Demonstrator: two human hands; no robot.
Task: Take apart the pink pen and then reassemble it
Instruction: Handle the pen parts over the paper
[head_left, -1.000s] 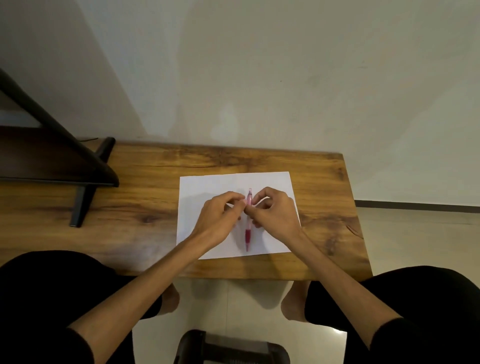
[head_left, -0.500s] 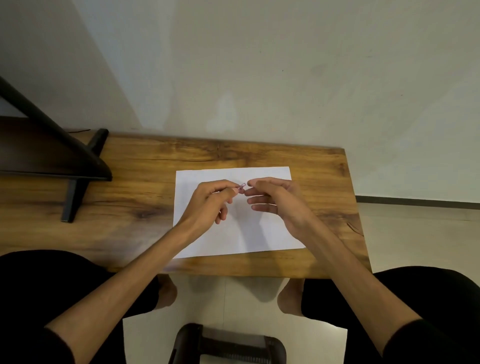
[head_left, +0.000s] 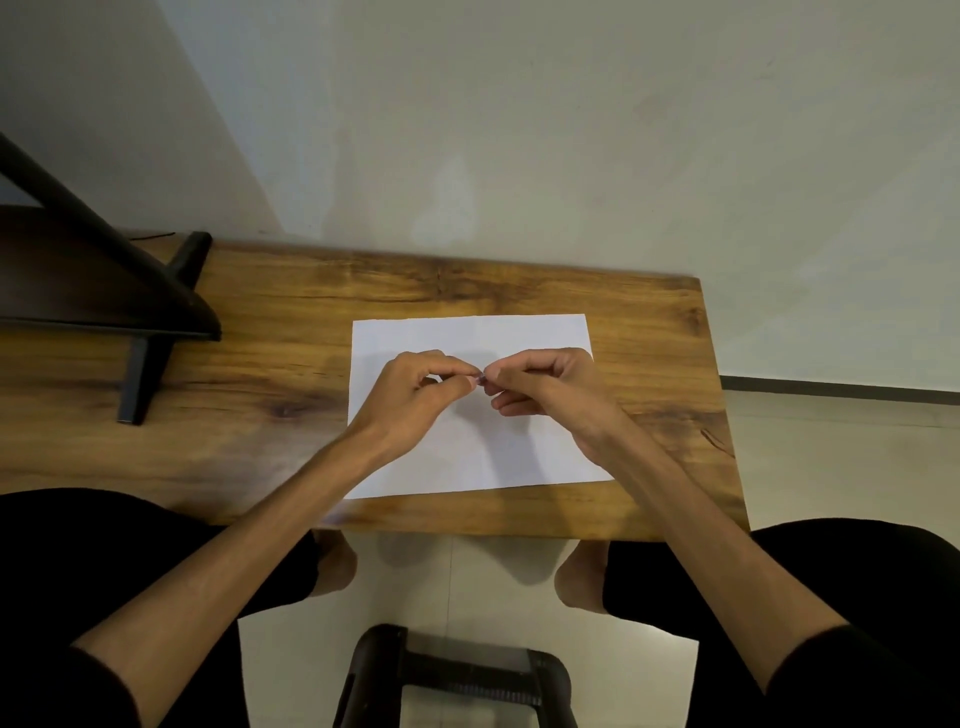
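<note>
A person sits at a wooden table (head_left: 649, 322), seen from a camera on their own head looking down. A white sheet of paper (head_left: 467, 338) lies near the middle of the tabletop, closer to the right edge than the left, its near edge just short of the table's front edge. Both bare hands hover above the middle of the sheet, fingertips meeting.

The left hand (head_left: 410, 395) has thumb and forefinger pressed together in a pinch, the other fingers curled under. The right hand (head_left: 545, 387) mirrors it, thumb and forefinger pinching, the remaining fingers loosely folded below. Between the two pinches only a tiny pinkish-grey bit of the pink pen (head_left: 481, 378) shows; the rest of it is hidden inside the hands, so which part each hand grips cannot be told.

The grip from both ends suggests twisting or pulling two sections apart, or joining them; which stage of the task this is cannot be judged. Working over the paper likely keeps small parts visible and stops them rolling away.

At the far left corner of the tabletop stands a dark angled stand (head_left: 130, 291). Below the table's front edge, dark-clothed knees and a black stool (head_left: 457, 670) are visible.
</note>
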